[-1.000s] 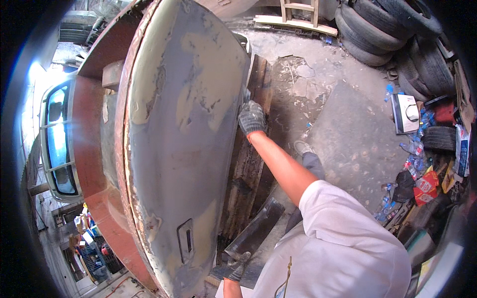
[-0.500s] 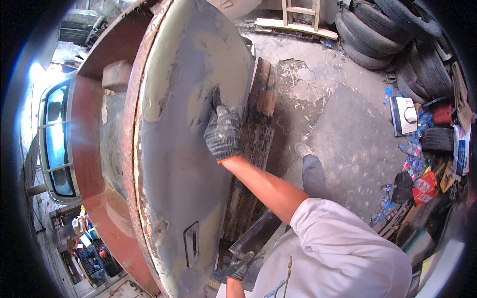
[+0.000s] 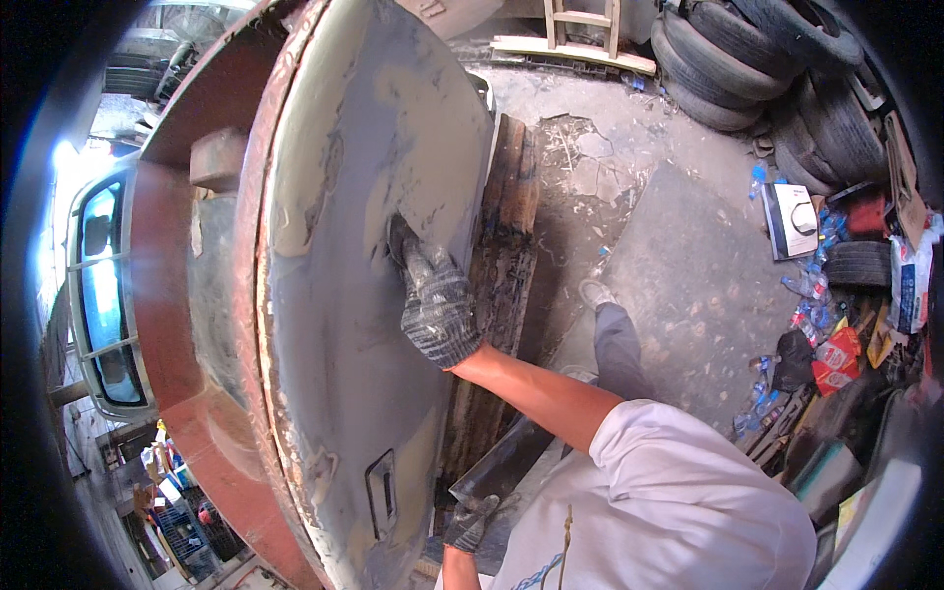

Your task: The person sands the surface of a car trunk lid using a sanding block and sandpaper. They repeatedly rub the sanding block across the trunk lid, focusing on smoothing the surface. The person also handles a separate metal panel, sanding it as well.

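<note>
Two hands show, both in dark knitted gloves. The right hand [image 3: 439,307] lies on one large grey panel [image 3: 344,344], between its left and right edges and toward its far end. Its fingers are extended, close together and slightly bent; one small dark piece [image 3: 397,236] shows at their tips, and whether it is gripped or only pressed flat cannot be told. The left hand [image 3: 470,523] is beside the panel's right edge, near its close end, with fingers partly curled; whether it has hold of anything cannot be told. One dark curved sheet [image 3: 505,462] lies just beyond it.

The panel bears several beige patches and one slotted recess [image 3: 381,495] near its close end. One rust-red shell [image 3: 162,285] runs along its left edge.

Toward the far edge of the floor [image 3: 678,285] is one wooden frame [image 3: 583,42]; at the far right corner, at least four large tyres [image 3: 713,74]. Along the floor's right edge are one smaller tyre [image 3: 857,265], one white box [image 3: 790,222], one red packet [image 3: 838,362], one black bag [image 3: 794,360] and many plastic bottles [image 3: 810,285], too jumbled to count.
</note>
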The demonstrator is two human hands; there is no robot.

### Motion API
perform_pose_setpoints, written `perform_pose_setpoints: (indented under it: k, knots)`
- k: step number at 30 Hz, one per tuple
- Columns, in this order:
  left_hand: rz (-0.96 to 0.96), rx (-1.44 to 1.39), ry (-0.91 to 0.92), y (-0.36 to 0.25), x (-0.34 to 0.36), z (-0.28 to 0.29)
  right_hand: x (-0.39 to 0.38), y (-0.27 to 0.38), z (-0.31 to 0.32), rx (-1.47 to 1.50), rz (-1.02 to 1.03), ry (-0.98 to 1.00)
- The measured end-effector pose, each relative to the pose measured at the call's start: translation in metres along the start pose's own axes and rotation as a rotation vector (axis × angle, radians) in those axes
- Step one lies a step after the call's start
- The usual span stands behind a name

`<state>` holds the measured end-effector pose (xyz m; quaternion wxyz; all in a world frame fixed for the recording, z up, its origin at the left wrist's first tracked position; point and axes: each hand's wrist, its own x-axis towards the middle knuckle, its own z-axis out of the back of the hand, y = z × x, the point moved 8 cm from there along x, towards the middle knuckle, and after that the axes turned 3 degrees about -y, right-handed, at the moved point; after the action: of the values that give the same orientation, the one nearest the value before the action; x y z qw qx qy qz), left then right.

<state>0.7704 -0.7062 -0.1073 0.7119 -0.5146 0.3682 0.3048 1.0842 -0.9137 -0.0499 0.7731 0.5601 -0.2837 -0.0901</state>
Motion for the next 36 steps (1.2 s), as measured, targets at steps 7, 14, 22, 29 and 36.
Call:
perform_pose_setpoints:
  k: [7,14,22,29,36]
  knots:
    - [-0.109,0.169,-0.016,-0.018,-0.014,-0.009,-0.022,-0.005,0.002,0.058,0.069,0.101]
    - [-0.156,0.076,-0.079,0.025,-0.022,0.0,-0.005,-0.076,0.003,0.357,-0.301,0.42]
    - [-0.147,0.382,-0.211,0.062,-0.038,0.0,0.051,-0.013,0.009,-0.43,0.24,-0.189]
    - [-0.087,-0.235,-0.105,0.118,-0.04,-0.003,-0.036,0.005,-0.023,0.059,0.123,0.061]
    - [-0.129,-0.632,-0.036,0.149,-0.048,-0.008,-0.081,-0.017,0.04,-0.194,0.352,0.258]
